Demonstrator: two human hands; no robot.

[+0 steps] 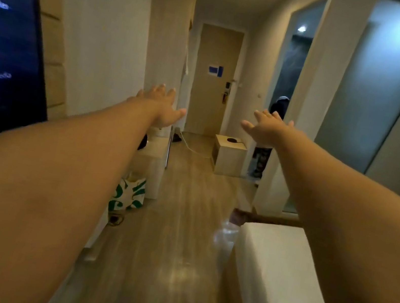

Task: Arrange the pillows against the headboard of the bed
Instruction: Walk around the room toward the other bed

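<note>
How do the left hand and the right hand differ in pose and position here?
The left hand reaches out in front of the wall beside the door, thumb pointing right; the right hand reaches toward the dark doorway, thumb pointing left. The left hand sits slightly higher in the view than the right hand. Both are open, palms down, fingers spread, arms fully outstretched, and hold nothing. No pillow is in view.

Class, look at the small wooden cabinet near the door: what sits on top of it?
A dark round object rests on the small wooden cabinet; its identity is unclear. A white cable trails across the floor beside it.
</note>
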